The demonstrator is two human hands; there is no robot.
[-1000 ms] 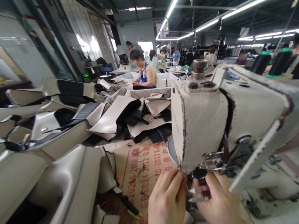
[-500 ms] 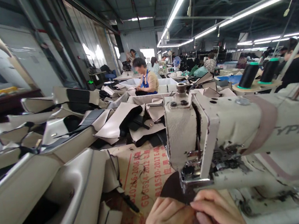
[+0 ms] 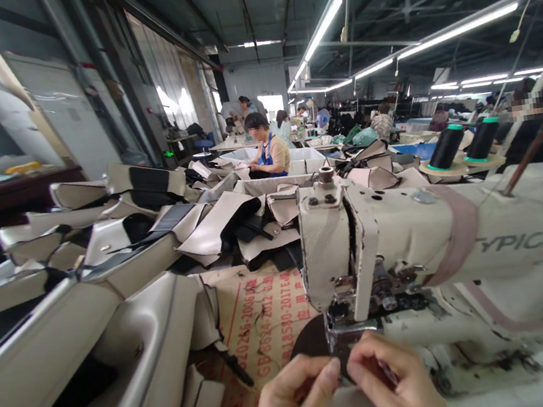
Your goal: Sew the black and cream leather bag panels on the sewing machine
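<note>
A cream industrial sewing machine (image 3: 408, 238) fills the right half of the view. Both my hands sit low in the middle, just under its needle head (image 3: 342, 325). My left hand (image 3: 292, 403) has thumb and forefinger pinched together close to the needle. My right hand (image 3: 395, 385) is curled, its fingertips meeting the left hand's; what they pinch is too fine to make out. A dark brown round piece (image 3: 311, 343) lies under the needle head, behind my fingers.
Beige and black leather covers (image 3: 93, 336) are heaped along the left. A printed cardboard sheet (image 3: 262, 319) lies on the table. Two black thread cones (image 3: 462, 143) stand behind the machine. A person in a blue apron (image 3: 266, 147) sits further back among more stations.
The view has pulled back and up from the machine head. My hands have dropped from the needle bar and come together in a pinch below it.
</note>
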